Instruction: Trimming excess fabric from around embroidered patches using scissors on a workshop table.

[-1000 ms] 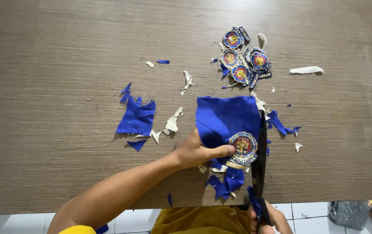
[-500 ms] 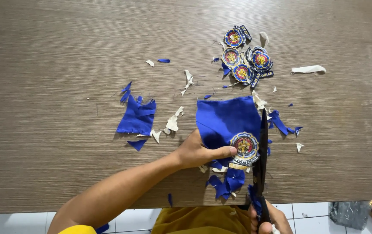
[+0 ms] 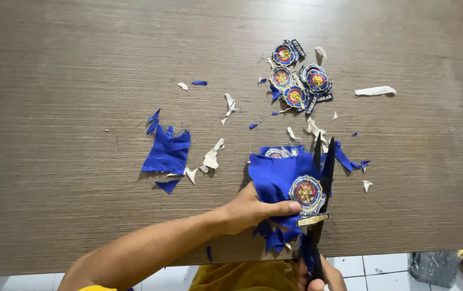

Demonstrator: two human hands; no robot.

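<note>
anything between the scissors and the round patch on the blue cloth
Nothing visible. The open scissors sit right beside the round patch, along its right edge. The left hand pinches the blue cloth on the patch's other side, thumb clear of the blades.

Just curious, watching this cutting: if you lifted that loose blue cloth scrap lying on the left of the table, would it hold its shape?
Probably not. The blue cloth scrap lies flat with ragged, curled edges, so it would likely droop. It looks thin, so probably very light and easily pushed across the smooth wooden table. It seems unlikely to roll or break.
</note>
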